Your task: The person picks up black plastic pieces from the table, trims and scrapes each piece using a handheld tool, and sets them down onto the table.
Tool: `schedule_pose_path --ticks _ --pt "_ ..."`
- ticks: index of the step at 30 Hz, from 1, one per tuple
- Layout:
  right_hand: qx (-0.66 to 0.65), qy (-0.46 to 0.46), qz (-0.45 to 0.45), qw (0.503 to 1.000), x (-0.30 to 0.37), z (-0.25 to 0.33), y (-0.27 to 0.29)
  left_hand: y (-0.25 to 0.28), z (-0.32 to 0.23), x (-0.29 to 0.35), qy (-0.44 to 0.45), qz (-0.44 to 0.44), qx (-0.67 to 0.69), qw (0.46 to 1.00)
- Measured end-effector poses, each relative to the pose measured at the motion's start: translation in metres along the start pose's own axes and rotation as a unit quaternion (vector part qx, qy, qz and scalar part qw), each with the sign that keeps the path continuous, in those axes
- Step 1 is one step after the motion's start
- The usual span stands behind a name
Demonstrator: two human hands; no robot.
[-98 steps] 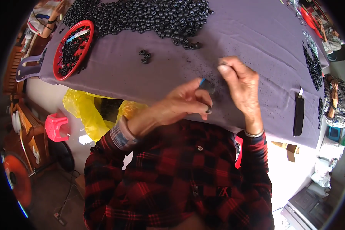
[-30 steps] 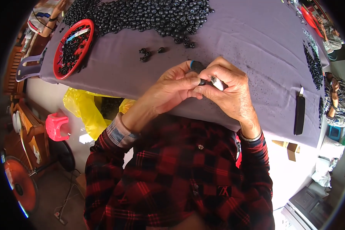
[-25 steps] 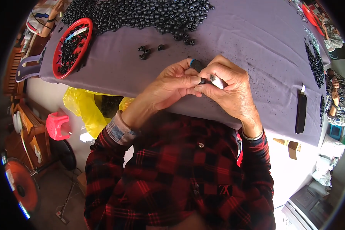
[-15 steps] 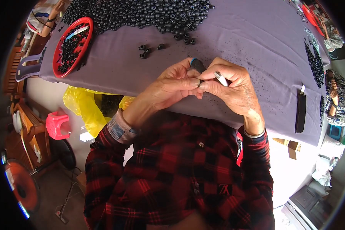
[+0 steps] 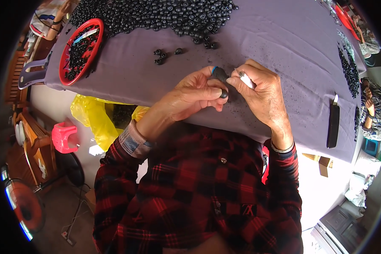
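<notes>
My left hand [image 5: 194, 91] pinches a small black round piece [image 5: 224, 93] between thumb and fingertips. A dark finger cover with a blue rim [image 5: 218, 73] sits on one of its fingers. Just to the right, my right hand [image 5: 260, 86] closes round a slim white-handled tool [image 5: 246, 79]. The tool's working end is too small to make out. A narrow gap parts the two hands above the table's near edge. Beyond them lie several loose black round pieces [image 5: 160, 55] and a large heap of similar pieces [image 5: 190, 19].
The table has a purple-grey cloth [image 5: 135, 72] with dark crumbs on it. A red basin [image 5: 99, 42] of black bits stands at left, above a yellow bag [image 5: 89, 116]. A black-handled knife [image 5: 333, 125] lies at right. Other people sit at both far sides.
My right hand has drawn slightly away from my left with the white-handled tool. The black piece in my left fingers now shows more plainly.
</notes>
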State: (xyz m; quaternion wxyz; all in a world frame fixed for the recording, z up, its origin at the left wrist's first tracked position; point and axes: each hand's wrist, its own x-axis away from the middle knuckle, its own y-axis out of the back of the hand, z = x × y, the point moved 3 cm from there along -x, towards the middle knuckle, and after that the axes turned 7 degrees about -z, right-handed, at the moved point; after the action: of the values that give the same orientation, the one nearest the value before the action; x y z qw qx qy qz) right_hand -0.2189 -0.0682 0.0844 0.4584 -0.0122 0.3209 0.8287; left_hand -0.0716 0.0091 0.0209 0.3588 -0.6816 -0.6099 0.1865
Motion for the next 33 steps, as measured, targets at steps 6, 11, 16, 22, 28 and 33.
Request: schedule_pose_path --ticks 6,11,16,22,28,33 --pt "0.097 -0.033 0.018 0.995 -0.015 -0.022 0.008 0.031 -0.034 0.012 -0.096 -0.161 -0.399 0.898" --pt "0.139 0.037 0.010 0.990 -0.056 -0.035 -0.016 0.057 -0.051 0.028 -0.188 -0.290 -0.507 0.790" --pt "0.175 0.050 0.049 0.982 -0.077 -0.046 -0.046 0.063 -0.061 0.026 -0.265 -0.352 -0.551 0.708" --pt "0.146 0.059 0.056 0.986 -0.069 -0.033 -0.037 0.056 -0.063 0.027 -0.362 -0.351 -0.584 0.637" --pt "-0.019 0.049 0.029 0.998 -0.029 0.008 -0.016 0.004 -0.040 0.018 -0.169 -0.202 -0.227 0.938" --pt "-0.061 0.068 0.001 0.996 -0.011 0.013 -0.015 -0.009 -0.024 0.010 -0.116 -0.106 -0.130 0.979"
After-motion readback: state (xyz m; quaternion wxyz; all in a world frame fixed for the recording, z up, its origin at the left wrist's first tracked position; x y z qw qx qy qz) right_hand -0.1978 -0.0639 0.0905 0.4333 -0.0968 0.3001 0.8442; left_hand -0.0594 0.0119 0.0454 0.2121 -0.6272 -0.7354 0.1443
